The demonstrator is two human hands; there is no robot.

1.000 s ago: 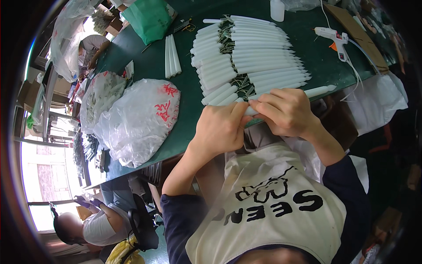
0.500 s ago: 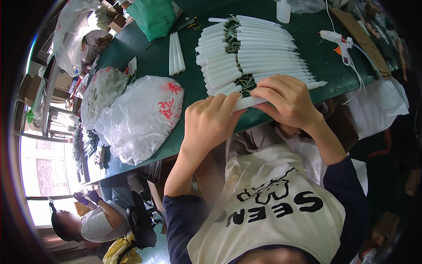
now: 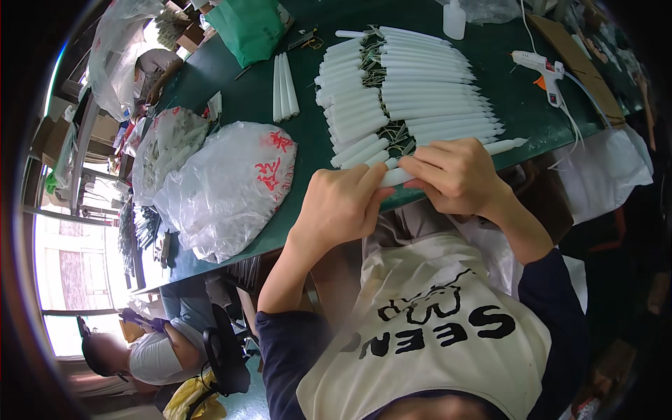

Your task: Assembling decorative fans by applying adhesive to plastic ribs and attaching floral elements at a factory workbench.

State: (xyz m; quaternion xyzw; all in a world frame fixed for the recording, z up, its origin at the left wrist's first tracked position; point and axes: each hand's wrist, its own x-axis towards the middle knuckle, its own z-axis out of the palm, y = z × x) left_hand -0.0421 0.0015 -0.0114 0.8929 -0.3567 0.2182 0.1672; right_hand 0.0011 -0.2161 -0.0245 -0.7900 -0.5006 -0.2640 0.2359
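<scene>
A white plastic candle tube (image 3: 396, 177) lies between my two hands, at the table's near edge. My left hand (image 3: 337, 208) grips its left end, fingers curled over it. My right hand (image 3: 458, 173) pinches it farther along. Beyond my right hand a pointed white candle end (image 3: 507, 145) sticks out in line with the tube; my hand hides whether they are one piece. Just past my fingers lie a row of white tubes (image 3: 353, 105) and, on the right, a row of pointed white candles (image 3: 430, 77). Tangled greenish wires (image 3: 374, 63) fill the gap between the rows.
On the green table (image 3: 308, 143) are filled clear plastic bags (image 3: 217, 189), separate white tubes (image 3: 283, 87), a green bag (image 3: 248, 31), a white bottle (image 3: 453, 21) and a corded glue gun (image 3: 542, 66). A person in purple gloves (image 3: 164, 350) sits at the lower left.
Both hands and the tube have shifted slightly toward me and lower in view. The whole scene has also moved a little. My grip looks the same.
</scene>
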